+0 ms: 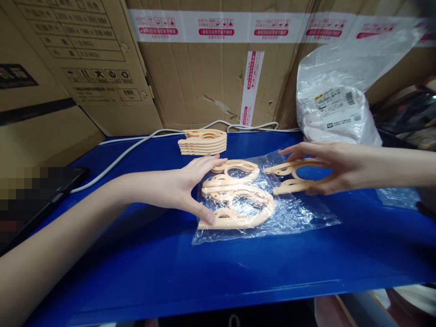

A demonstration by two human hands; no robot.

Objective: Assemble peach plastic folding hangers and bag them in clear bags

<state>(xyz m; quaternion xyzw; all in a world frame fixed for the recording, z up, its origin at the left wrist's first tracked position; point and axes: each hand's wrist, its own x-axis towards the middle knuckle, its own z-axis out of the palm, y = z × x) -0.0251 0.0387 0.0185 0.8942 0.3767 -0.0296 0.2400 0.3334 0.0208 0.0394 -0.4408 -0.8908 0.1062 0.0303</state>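
Head view: right hand, grip closed around folded cream hanger; left hand, grip unclenched, fingers spread against bagged hangers; blue worktop beneath.

1. At the centre, my hangers look like smooth plastic with a soft sheen.
2. Just right of centre I see a bag of thin, clear film, crinkled and glossy.
3. Along the bottom, my desk is smooth and shiny.
4. Upper centre: matt, creased cardboard, with smooth printed tape.
5. Upper right: a parcel in wrinkled, translucent plastic.
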